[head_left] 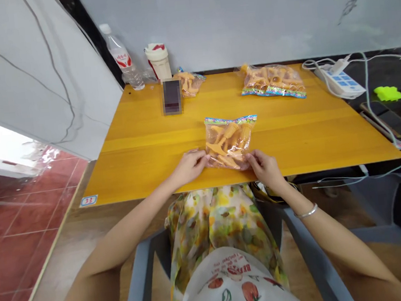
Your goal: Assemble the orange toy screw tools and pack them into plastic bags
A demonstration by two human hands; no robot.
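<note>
A clear plastic bag (231, 143) of orange plastic pieces lies on the table in front of me, its blue patterned strip at the far edge. My left hand (192, 164) has its fingers closed at the bag's lower left edge. At the lower right corner, my right hand (264, 167) pinches the plastic between thumb and fingers. The orange pieces inside have rod-like and flared shapes; I cannot make out exactly what they are.
Along the back stand a water bottle (123, 58) and a white cup (158, 62), near a dark pixelated object (171, 96). Two more bags, one small (189, 83) and one large (272, 81), hold orange pieces. A power strip (342, 80) with cables and a phone (391, 118) are at right.
</note>
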